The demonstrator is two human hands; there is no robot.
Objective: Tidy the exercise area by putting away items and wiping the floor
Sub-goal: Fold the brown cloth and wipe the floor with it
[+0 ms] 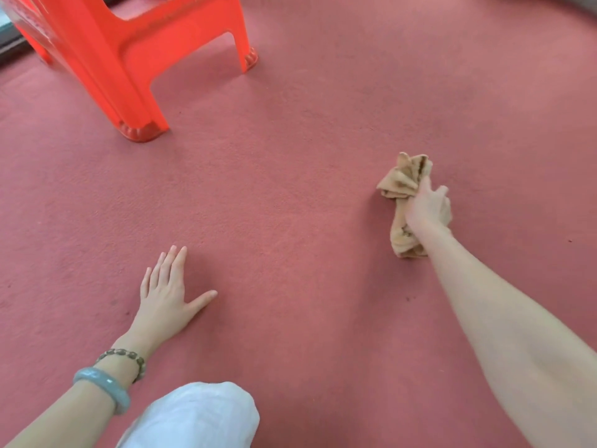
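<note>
while the right hand has its fingers curled tight around a scrunched tan rag pressed on the red floor, the left hand sits flat on the floor with fingers straight and thumb spread, looks like it's propping the person up. so this is the wiping step, i'd say. next move probably needs a sweep across the floor toward the orange plastic stool at the far left, keeping pressure down on the rag.
</note>
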